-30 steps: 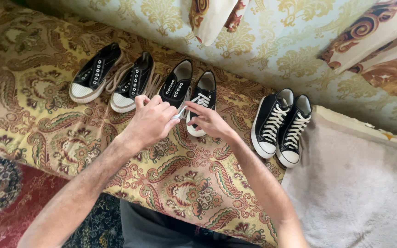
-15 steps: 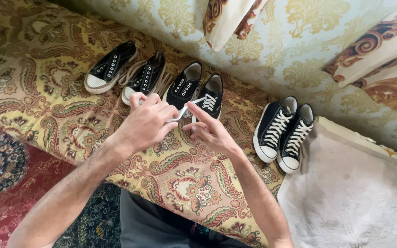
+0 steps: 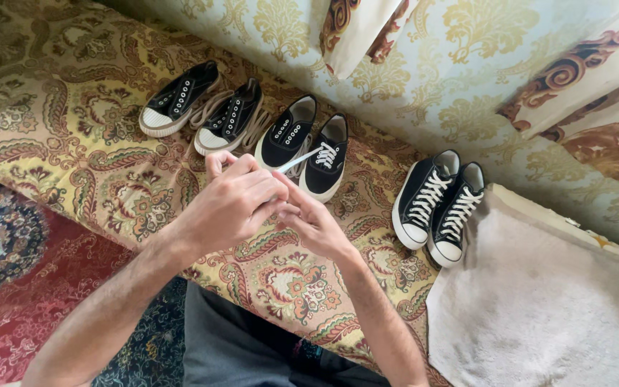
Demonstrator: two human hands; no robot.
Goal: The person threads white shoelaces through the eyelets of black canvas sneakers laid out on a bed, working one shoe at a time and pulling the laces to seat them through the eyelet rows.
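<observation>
- Patterned sofa seat (image 3: 73, 143), six black shoes in a row.
- Far right pair (image 3: 438, 204) fully laced.
- Half-laced shoe (image 3: 324, 166) in the middle, more holes left.
- Left hand (image 3: 234, 204) and right hand (image 3: 313, 222), fingers pinched shut on its white lace (image 3: 299, 159).
- Three other shoes (image 3: 231, 122) not laced yet.

Low seat (image 3: 59, 136) covered in gold paisley cloth, running from upper left to lower right, backed by a pale blue-green cushion (image 3: 424, 79) patterned with gold damask. Two cream pillows with rust and brown scrolls leaning against that backrest, one at top centre (image 3: 356, 29), one at upper right (image 3: 574, 79). Red patterned carpet (image 3: 30, 287) at lower left with a dark medallion, grey-white fluffy blanket (image 3: 553, 308) at lower right, soft even daylight over all.
</observation>
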